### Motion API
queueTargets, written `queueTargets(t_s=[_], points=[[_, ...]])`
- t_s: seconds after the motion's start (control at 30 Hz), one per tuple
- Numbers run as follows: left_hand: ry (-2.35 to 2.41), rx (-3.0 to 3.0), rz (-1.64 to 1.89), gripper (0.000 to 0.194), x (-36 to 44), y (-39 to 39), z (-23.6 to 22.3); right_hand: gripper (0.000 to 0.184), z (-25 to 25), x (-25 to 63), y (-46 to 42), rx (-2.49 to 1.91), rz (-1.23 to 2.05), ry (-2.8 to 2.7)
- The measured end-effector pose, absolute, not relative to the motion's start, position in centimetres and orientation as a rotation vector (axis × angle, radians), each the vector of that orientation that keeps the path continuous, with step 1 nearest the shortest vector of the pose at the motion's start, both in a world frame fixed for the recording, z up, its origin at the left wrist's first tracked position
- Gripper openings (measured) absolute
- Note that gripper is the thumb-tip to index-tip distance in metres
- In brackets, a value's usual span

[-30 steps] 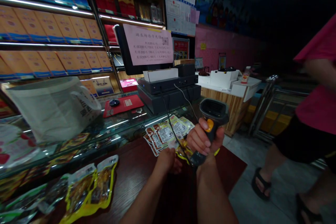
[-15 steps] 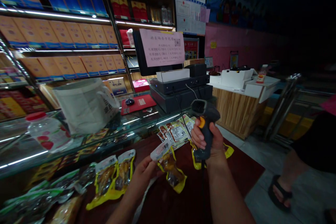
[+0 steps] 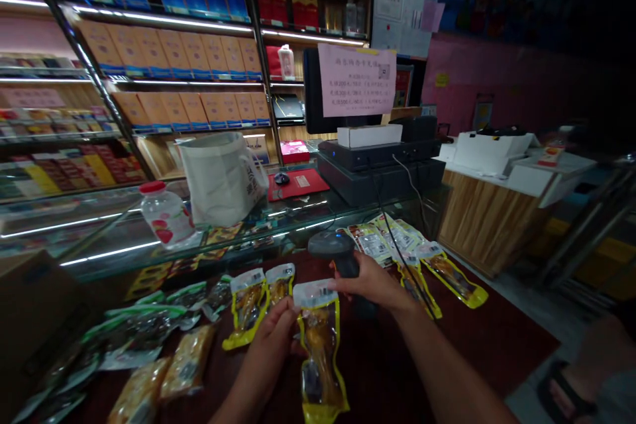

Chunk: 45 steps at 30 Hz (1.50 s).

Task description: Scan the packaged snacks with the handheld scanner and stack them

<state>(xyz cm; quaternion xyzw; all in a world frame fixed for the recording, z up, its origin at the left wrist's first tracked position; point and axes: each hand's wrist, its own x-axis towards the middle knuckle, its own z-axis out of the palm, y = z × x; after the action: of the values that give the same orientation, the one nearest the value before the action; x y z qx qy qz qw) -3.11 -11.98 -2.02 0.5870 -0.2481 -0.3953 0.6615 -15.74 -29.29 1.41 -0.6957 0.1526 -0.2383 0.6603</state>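
Note:
My left hand (image 3: 272, 334) pinches the upper left edge of a clear, yellow-edged vacuum pack of chicken leg (image 3: 318, 351), which hangs tilted toward me. In my right hand (image 3: 375, 281) is a dark handheld barcode scanner (image 3: 334, 246), its head pointing left above the pack. My right fingertips are close to the pack's upper right corner; whether they touch it I cannot tell. Two similar yellow-edged packs (image 3: 247, 308) lie just left of my left hand. On the right, more such packs (image 3: 453, 273) lie beside flat packets (image 3: 372, 238), with the scanner's cable (image 3: 397, 245) crossing in front.
Green-edged bags (image 3: 144, 321) and yellowish packs (image 3: 186, 361) lie at the left. On the glass counter stand a red-lidded jar (image 3: 166, 218), a white bag (image 3: 218, 179) and a monitor (image 3: 313, 93). Somebody's sandalled foot (image 3: 571, 391) shows at lower right.
My right hand has brought the scanner left and down, turning its head toward the left. The chicken leg pack is more upright and nearer to me. The view has swung left.

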Motion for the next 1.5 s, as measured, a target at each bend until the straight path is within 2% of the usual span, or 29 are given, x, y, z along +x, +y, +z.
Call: queueTargets(t_s=[0.23,0.43,0.6,0.77,0.93,1.2,1.5], points=[[-0.571,1.260,-0.998,0.051,-2.7,-11.8,-2.3,0.051,0.4,-15.0,-28.7,-1.527,-0.524,0.352],[-0.505,1.101,-1.215,0.053,-3.6,-11.8,-2.0,0.049,-0.3,-14.7,-29.3,-1.429,-0.789,0.420],[-0.578,1.181,-1.227,0.051,-4.2,-11.7,-2.7,0.051,-0.6,-14.6,-29.7,-1.357,-0.920,0.461],[-0.588,1.254,-1.063,0.042,-3.9,-11.8,-2.7,0.049,-0.3,-14.5,-29.3,-1.343,-0.941,0.462],[-0.483,1.337,-0.825,0.051,-2.3,-12.0,-2.5,0.048,0.7,-14.9,-29.1,-1.376,-0.875,0.449],[-0.394,1.338,-0.733,0.065,-0.9,-11.7,-2.5,0.053,1.5,-15.1,-27.6,-1.566,-0.632,0.423],[-0.412,1.440,-0.603,0.058,-0.8,-11.6,-2.6,0.050,2.3,-15.3,-26.9,-1.667,-0.567,0.459]])
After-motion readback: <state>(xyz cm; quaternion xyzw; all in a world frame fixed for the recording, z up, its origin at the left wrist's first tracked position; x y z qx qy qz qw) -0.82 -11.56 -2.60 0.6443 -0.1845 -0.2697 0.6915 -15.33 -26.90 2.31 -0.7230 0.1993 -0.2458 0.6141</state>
